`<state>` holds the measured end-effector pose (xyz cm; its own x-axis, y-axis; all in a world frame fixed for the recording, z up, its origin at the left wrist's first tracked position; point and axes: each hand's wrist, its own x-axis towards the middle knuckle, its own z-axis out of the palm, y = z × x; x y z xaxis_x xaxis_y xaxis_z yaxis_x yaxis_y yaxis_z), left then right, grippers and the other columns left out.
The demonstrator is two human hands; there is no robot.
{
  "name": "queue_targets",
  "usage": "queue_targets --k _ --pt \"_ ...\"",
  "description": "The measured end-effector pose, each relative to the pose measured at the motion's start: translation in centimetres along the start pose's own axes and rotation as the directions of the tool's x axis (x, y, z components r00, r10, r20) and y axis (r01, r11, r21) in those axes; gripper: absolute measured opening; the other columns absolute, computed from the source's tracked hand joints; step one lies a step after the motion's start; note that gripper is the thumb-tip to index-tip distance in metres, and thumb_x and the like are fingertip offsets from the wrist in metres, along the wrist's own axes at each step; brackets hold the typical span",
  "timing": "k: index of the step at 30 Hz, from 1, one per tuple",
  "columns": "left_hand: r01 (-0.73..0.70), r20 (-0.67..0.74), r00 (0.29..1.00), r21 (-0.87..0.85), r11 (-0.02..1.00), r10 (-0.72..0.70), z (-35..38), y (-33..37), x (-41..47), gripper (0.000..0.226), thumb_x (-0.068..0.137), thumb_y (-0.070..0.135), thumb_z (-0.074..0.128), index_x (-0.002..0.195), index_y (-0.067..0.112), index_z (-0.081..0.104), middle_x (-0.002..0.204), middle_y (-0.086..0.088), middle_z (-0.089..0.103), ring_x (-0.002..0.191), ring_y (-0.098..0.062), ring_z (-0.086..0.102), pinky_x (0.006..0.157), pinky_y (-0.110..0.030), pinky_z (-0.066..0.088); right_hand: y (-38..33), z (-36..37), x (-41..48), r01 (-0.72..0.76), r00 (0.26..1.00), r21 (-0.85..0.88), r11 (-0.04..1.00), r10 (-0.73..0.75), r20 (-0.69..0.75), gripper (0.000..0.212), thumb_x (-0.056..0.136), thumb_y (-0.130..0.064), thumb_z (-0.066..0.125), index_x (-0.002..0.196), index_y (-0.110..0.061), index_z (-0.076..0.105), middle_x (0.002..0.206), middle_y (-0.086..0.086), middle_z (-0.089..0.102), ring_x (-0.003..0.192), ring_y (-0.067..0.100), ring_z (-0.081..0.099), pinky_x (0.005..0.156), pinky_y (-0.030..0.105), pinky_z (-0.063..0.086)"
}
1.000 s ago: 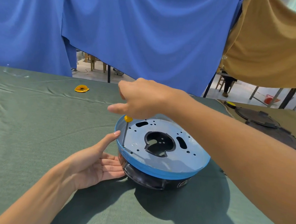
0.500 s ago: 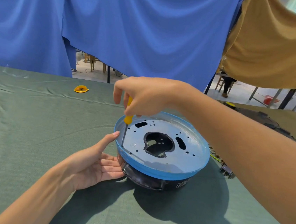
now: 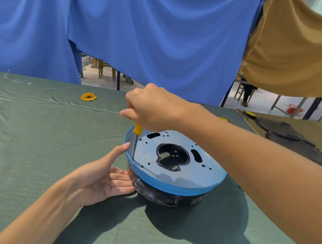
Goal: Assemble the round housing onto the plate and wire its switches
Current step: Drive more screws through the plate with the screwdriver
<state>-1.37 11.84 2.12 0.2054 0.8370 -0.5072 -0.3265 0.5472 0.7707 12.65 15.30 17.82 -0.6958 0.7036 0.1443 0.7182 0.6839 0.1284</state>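
A round metal plate (image 3: 206, 178) with a blue film rim and a large central cut-out lies on top of a black round housing (image 3: 160, 195) on the green cloth. My right hand (image 3: 153, 107) is closed around a yellow-handled screwdriver (image 3: 136, 139), held upright, its tip resting at the plate's left edge. My left hand (image 3: 100, 177) lies flat, palm up, against the left side of the housing, with the thumb touching the plate's rim. No switches or wires are visible.
A small yellow piece (image 3: 88, 96) lies on the green cloth at the back left. Dark round covers (image 3: 291, 139) lie on a brown cloth at the right. Blue and tan curtains hang behind the table (image 3: 25, 137).
My right hand has shifted its grip on the screwdriver handle, fingers turning around it, while the tip stays at the same spot on the plate. My left hand has stayed put.
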Motion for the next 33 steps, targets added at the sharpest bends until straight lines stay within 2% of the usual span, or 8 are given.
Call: queue_targets --k 5,9,12,17,21,25,30,33 --pt "-0.002 -0.003 1.000 0.005 1.000 0.002 0.0 0.0 0.0 0.095 0.049 0.052 0.087 0.107 -0.017 0.058 0.084 -0.026 0.071 0.066 -0.032 0.073 0.055 -0.036 0.060 0.1 -1.4 0.0 -0.010 0.975 0.130 0.991 -0.019 0.222 0.033 0.090 -0.023 0.054 0.121 -0.019 0.045 0.102 0.002 0.057 0.087 0.022 0.061 0.057 0.030 0.047" --pt "0.003 0.003 1.000 0.005 1.000 -0.003 0.1 0.0 -0.2 0.097 0.052 0.052 0.086 0.112 -0.018 0.056 0.087 -0.027 0.071 0.068 -0.032 0.073 0.057 -0.037 0.060 0.2 -0.2 0.3 0.007 0.999 0.044 0.999 -0.009 0.046 0.007 0.094 -0.020 0.055 0.095 -0.015 0.051 0.100 0.006 0.056 0.091 0.026 0.058 0.061 0.035 0.047" --pt "0.003 0.000 1.000 0.003 1.000 -0.003 0.1 0.1 -0.3 0.096 0.055 0.051 0.085 0.114 -0.018 0.056 0.093 -0.029 0.072 0.072 -0.033 0.074 0.057 -0.037 0.060 0.2 0.4 0.4 -0.058 0.998 0.001 0.998 0.058 0.009 0.028 0.099 -0.034 0.050 0.079 -0.018 0.039 0.086 0.005 0.048 0.082 0.028 0.053 0.058 0.033 0.037" --pt "0.005 -0.005 1.000 0.000 1.000 -0.005 0.4 0.2 -0.5 0.097 0.053 0.050 0.085 0.114 -0.019 0.055 0.092 -0.029 0.071 0.070 -0.034 0.073 0.055 -0.038 0.060 0.1 -1.4 0.3 0.002 0.974 0.067 0.998 -0.018 0.227 0.025 0.092 -0.021 0.053 0.114 -0.009 0.055 0.105 0.008 0.062 0.091 0.024 0.063 0.057 0.027 0.045" --pt "0.009 -0.004 1.000 -0.003 1.000 -0.009 0.5 0.2 -0.6 0.096 0.055 0.050 0.084 0.116 -0.018 0.055 0.095 -0.029 0.071 0.073 -0.034 0.073 0.058 -0.040 0.061 0.2 -1.4 0.2 0.030 0.996 0.066 0.997 -0.036 0.083 0.010 0.091 -0.017 0.058 0.100 -0.011 0.060 0.099 0.007 0.065 0.082 0.019 0.066 0.055 0.027 0.048" --pt "0.006 -0.013 1.000 -0.007 1.000 -0.006 0.6 0.2 -0.7 0.092 0.059 0.051 0.081 0.115 -0.018 0.055 0.094 -0.029 0.072 0.073 -0.033 0.074 0.056 -0.039 0.061 0.1 0.2 0.5 -0.076 0.997 0.072 0.994 0.075 0.008 0.037 0.097 -0.044 0.051 0.071 -0.020 0.042 0.081 0.004 0.054 0.079 0.026 0.057 0.056 0.033 0.040" --pt "0.008 0.006 1.000 -0.010 1.000 -0.008 0.6 0.2 -0.7 0.095 0.056 0.051 0.083 0.116 -0.018 0.055 0.098 -0.030 0.071 0.077 -0.034 0.074 0.059 -0.040 0.062 0.6 -1.3 0.0 -0.041 0.976 0.111 0.993 0.017 0.215 0.019 0.090 -0.030 0.059 0.104 -0.019 0.052 0.092 -0.002 0.060 0.077 0.017 0.063 0.046 0.023 0.044" --pt "0.006 -0.003 1.000 -0.006 1.000 -0.006 0.5 0.2 -0.6 0.095 0.056 0.051 0.083 0.115 -0.017 0.056 0.097 -0.029 0.071 0.076 -0.034 0.074 0.059 -0.039 0.061 0.5 -1.3 -0.1 0.017 0.994 0.112 0.994 -0.029 0.105 0.013 0.089 -0.021 0.062 0.098 -0.011 0.061 0.087 0.006 0.068 0.071 0.017 0.067 0.039 0.018 0.040"
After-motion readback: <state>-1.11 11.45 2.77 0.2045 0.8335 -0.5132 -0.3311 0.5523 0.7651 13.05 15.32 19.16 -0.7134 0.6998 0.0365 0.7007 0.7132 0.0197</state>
